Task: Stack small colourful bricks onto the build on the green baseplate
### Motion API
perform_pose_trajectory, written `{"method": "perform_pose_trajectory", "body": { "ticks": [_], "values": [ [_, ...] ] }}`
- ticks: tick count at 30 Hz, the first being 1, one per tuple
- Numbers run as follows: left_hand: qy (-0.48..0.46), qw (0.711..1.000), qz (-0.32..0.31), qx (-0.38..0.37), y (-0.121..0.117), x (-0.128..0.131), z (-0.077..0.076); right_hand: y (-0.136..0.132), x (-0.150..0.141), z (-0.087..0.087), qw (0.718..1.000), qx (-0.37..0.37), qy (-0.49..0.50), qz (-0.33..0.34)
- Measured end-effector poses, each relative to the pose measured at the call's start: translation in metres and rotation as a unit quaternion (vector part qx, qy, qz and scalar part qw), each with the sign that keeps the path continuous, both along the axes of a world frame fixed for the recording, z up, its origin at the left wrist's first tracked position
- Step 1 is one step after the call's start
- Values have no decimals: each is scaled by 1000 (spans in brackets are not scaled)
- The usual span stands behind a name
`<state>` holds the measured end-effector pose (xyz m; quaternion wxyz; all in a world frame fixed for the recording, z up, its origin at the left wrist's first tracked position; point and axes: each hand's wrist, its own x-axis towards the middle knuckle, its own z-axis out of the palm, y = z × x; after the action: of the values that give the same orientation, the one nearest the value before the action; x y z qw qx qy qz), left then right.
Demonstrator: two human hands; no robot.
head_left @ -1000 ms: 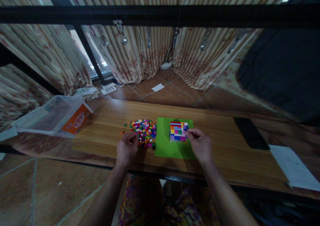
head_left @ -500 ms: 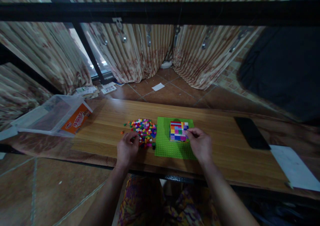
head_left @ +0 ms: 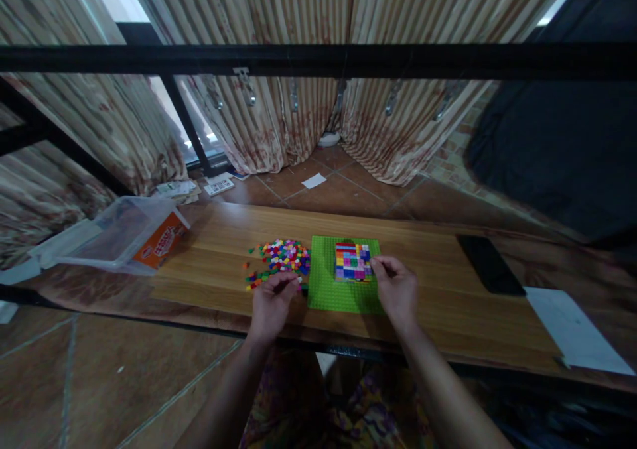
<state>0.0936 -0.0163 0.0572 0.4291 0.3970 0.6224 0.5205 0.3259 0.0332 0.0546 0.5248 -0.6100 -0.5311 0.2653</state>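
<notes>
A block of small multicoloured toy bricks [head_left: 352,262] stands built up on the green baseplate [head_left: 322,296]. At its right side is my right hand [head_left: 398,293], thumb and forefinger pinched together close to the bricks' edge; whatever is between those fingertips is too small to make out. Left of the baseplate lies a heap of loose toy bricks [head_left: 286,253] in many colours. My left hand [head_left: 271,306] hovers at the near edge of this heap, its fingers closed in a pinch with a small pale brick [head_left: 299,280] at the tips.
A clear plastic box [head_left: 124,237] with an orange label stands at the table's left end. On the right lie a black phone-like slab [head_left: 490,264] and a white sheet of paper [head_left: 574,326]. The wooden table's [head_left: 209,290] near edge runs just before my legs.
My left hand has moved right, from over the loose bricks toward the baseplate. My right hand stays beside the built bricks. The head view has shifted slightly.
</notes>
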Motion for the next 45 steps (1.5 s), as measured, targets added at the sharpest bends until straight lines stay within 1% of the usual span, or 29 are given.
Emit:
{"method": "perform_pose_trajectory", "body": {
  "ticks": [2,3,5,7,10,12,15,21,23,24,26,28,30,32,34,36,37,39,41,43,45],
  "values": [
    [-88,996,-3,-33,-6,7,6,-10,-5,2,999,13,28,-10],
    [-124,991,-2,-49,-9,9,9,-16,-9,3,999,13,39,2],
    [-181,981,3,-72,-15,14,15,-29,-22,6,997,3,55,48],
    [-228,970,7,-84,-19,18,20,-43,-37,9,992,-16,53,114],
    [-279,956,2,-92,-24,22,23,-57,-59,13,980,-31,46,190],
    [-291,952,-7,-91,-27,24,24,-62,-70,15,975,-30,44,215],
    [-290,953,-24,-86,-30,25,21,-64,-77,15,971,-18,38,235],
    [-283,953,-40,-96,-41,30,7,-71,-75,6,965,-6,27,260],
    [-251,962,-40,-100,-44,28,6,-73,-69,5,967,-15,21,253],
    [-220,970,-38,-95,-45,25,6,-73,-64,5,970,-19,18,243],
    [-128,989,-23,-69,-45,13,7,-70,-52,4,979,-25,14,202],
    [-13,999,21,-41,-43,-7,7,-63,-34,3,989,-30,14,145],
    [79,993,85,-26,-37,-33,6,-54,-15,0,995,-37,19,87],
    [165,977,133,-34,-28,-61,4,-45,2,-3,998,-48,22,40],
    [253,950,173,-60,-16,-87,0,-34,15,-6,998,-59,20,9],
    [324,924,182,-92,-1,-108,-5,-24,21,-7,998,-66,15,3],
    [355,911,187,-96,6,-115,-7,-18,22,-7,998,-67,12,5],
    [417,884,189,-97,20,-126,-13,-8,22,-7,998,-66,-1,13],
    [466,861,181,-96,31,-131,-18,2,19,-5,998,-64,-25,15],
    [499,845,170,-90,36,-132,-23,8,15,-4,996,-66,-58,15],
    [519,836,159,-81,38,-132,-27,11,11,-1,993,-67,-95,13]
  ]
}}
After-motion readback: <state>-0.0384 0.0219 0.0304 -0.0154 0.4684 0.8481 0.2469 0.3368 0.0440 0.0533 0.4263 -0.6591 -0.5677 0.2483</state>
